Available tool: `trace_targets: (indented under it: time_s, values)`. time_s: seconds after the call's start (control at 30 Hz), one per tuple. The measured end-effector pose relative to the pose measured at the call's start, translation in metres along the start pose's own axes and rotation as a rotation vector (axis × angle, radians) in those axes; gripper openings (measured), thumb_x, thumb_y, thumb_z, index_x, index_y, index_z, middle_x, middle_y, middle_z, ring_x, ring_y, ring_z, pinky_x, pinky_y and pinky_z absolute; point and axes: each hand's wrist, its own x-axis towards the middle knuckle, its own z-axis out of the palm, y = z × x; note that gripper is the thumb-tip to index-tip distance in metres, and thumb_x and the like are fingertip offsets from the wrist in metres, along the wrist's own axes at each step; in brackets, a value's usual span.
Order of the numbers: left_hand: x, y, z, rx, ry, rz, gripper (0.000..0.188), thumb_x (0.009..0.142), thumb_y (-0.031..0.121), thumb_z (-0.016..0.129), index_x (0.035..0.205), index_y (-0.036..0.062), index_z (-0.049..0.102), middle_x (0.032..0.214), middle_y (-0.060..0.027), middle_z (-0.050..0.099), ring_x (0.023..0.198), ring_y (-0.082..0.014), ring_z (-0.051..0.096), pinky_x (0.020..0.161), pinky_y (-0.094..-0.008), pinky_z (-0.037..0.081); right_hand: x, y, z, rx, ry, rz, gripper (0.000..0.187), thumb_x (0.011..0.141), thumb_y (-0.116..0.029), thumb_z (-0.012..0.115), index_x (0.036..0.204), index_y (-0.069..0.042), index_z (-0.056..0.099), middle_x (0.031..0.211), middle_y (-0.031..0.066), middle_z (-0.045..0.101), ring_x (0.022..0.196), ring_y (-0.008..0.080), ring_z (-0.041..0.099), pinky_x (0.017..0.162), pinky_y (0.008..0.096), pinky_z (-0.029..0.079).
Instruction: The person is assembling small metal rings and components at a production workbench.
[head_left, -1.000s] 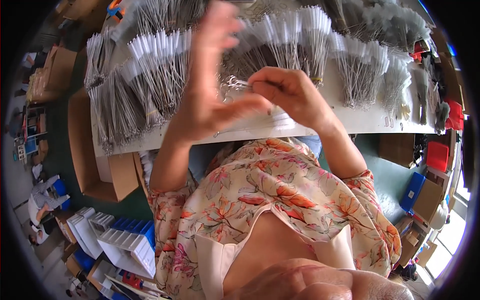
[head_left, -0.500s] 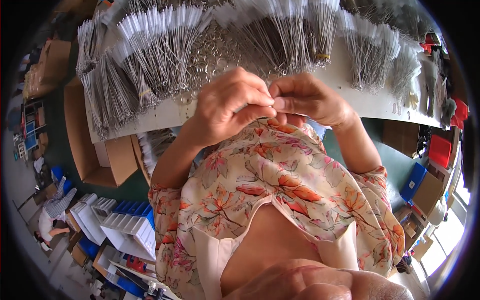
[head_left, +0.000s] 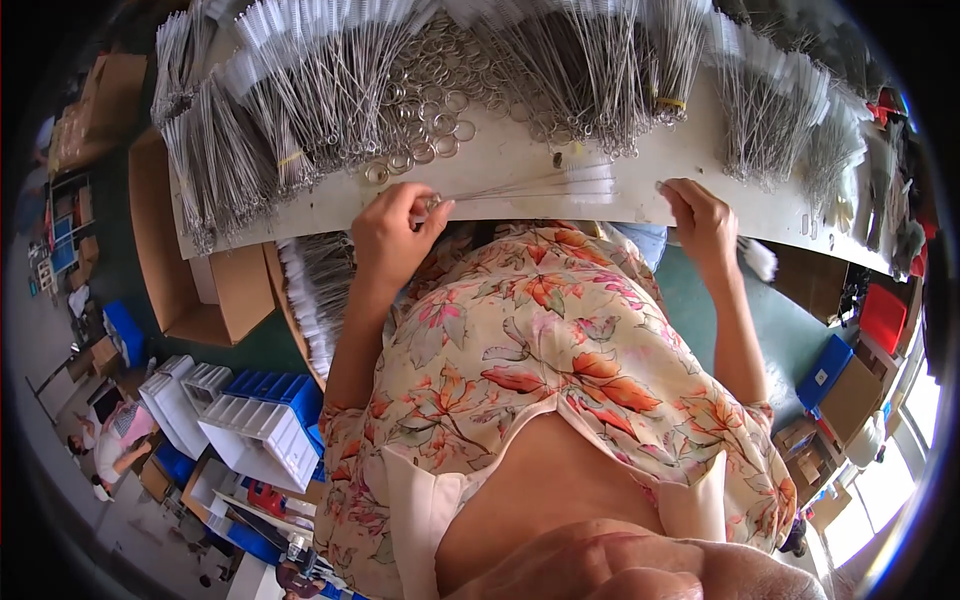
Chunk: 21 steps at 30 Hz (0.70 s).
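My left hand (head_left: pixel 400 230) is closed at the table's front edge. It pinches the looped ends of several thin wire brushes (head_left: pixel 530 190), whose white bristle ends point right across the tabletop. Beyond those bristle ends, my right hand (head_left: pixel 705 220) is raised with its thumb and forefinger drawn close together. A small white-bristled brush (head_left: pixel 762 262) sticks out on the outer side of the right hand, its wire running into the curled fingers; its other end is hidden. Loose metal rings (head_left: pixel 430 130) lie in a heap just beyond the left hand.
Bundles of wire brushes (head_left: pixel 310 90) stand along the white table (head_left: pixel 330 205), some with yellow bands. An open cardboard box (head_left: pixel 200 290) is at the left, near white plastic bins (head_left: pixel 265 440). A red bin (head_left: pixel 880 318) stands at the right. Another person (head_left: pixel 120 440) is far left.
My hands, formerly together with fingertips touching, have moved apart, left hand leftward and right hand rightward. The brushes from my left hand and the one at my right now show.
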Motion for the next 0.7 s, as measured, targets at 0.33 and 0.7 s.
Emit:
trace_targets:
  time_s: [0.33,0.7]
  values:
    - [0.028,0.041,-0.025,-0.723,0.004,-0.001,0.002,0.082,-0.001,0.059,0.083,-0.0011,0.057,0.087,-0.0101,0.063,0.072,-0.0086,0.058,0.061,-0.0211,0.051,0.051,-0.134,0.054,0.663,-0.139,-0.458,0.009,0.077,-0.007,0.062,0.085,-0.006,0.064,0.083,0.0097,0.062,0.068,0.0248,0.06,0.061,0.0302,0.048]
    - [0.064,0.052,-0.073,-0.757,-0.269,0.409,0.018,0.079,-0.008,0.054,0.093,-0.0013,0.064,0.103,-0.0105,0.057,0.082,-0.0125,0.06,0.072,-0.0236,0.055,0.071,-0.133,0.011,1.051,-0.616,-0.067,0.015,0.085,-0.015,0.058,0.09,-0.002,0.064,0.076,0.001,0.061,0.054,0.0079,0.048,0.05,0.0225,0.04]
